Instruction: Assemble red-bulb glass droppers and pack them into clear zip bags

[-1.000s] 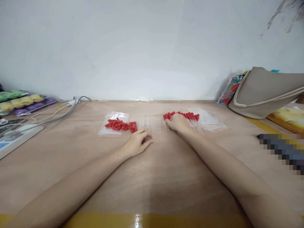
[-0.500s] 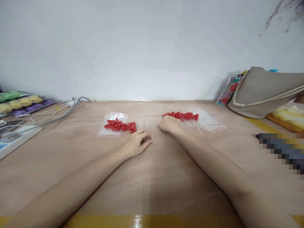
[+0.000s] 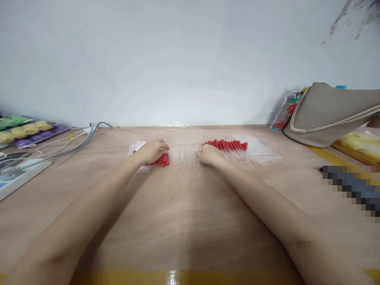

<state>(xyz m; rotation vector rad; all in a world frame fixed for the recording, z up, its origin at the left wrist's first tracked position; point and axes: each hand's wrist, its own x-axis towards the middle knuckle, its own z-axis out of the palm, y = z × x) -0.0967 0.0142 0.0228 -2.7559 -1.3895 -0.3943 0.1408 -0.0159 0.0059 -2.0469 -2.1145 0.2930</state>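
My left hand (image 3: 152, 151) lies curled over a heap of loose red rubber caps (image 3: 162, 160) that sit on a clear plastic bag (image 3: 134, 149). What its fingers hold is hidden. A row of clear glass tubes (image 3: 184, 155) lies between my hands. My right hand (image 3: 208, 154) rests at the right end of that row, fingers curled against the tubes. To its right is a row of droppers with red caps (image 3: 232, 147).
Clear bags (image 3: 261, 152) lie right of the droppers. A grey cloth bag (image 3: 332, 113) and a colourful packet (image 3: 284, 113) stand at the back right. Cables (image 3: 74, 142), a power strip (image 3: 18, 174) and trays of coloured items (image 3: 26, 128) are at the left.
My left hand moved forward from the bare table onto the red caps. My right hand shifted left from the capped droppers to the end of the clear tubes.
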